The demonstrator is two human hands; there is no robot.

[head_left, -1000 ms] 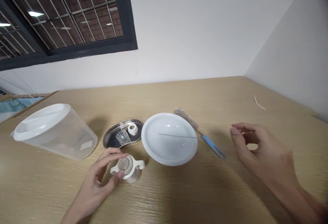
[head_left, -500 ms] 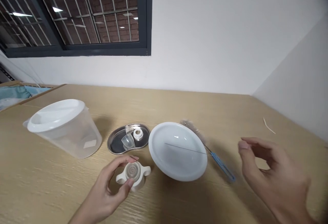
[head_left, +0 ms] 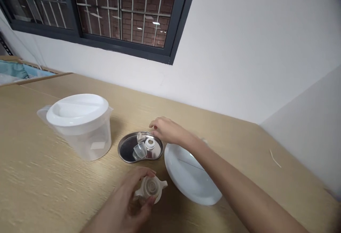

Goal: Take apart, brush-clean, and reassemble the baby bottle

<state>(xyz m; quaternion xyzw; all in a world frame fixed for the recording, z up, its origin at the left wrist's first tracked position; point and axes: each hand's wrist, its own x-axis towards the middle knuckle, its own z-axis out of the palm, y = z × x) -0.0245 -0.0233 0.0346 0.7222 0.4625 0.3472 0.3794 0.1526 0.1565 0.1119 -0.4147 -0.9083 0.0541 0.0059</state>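
Observation:
Near the front of the table, my left hand (head_left: pixel 135 197) grips a small baby bottle (head_left: pixel 152 186) with two white side handles. Its round, ridged translucent top faces up at me. My right hand (head_left: pixel 163 130) reaches across to the far right rim of a kidney-shaped steel tray (head_left: pixel 126 151), fingers loosely bent and apart, nothing between them. In the tray lie a white collar ring (head_left: pixel 150 143), a clear cap (head_left: pixel 140 150) and a small clear piece (head_left: pixel 140 137). A white bowl (head_left: pixel 191 178) sits right of the bottle, partly hidden under my right forearm, with a thin wire across it.
A translucent pitcher (head_left: pixel 89 142) with a white lid (head_left: pixel 77 110) stands on the left. A thin pale strip (head_left: pixel 275 159) lies far right on the wooden table (head_left: pixel 245 140). Behind rise a wall and a barred window (head_left: pixel 125 9). My right arm mostly covers the brush behind the bowl.
My right hand has swung left from beyond the brush, over the bowl, to the tray. My left hand keeps hold of the bottle. The view has turned and tilted.

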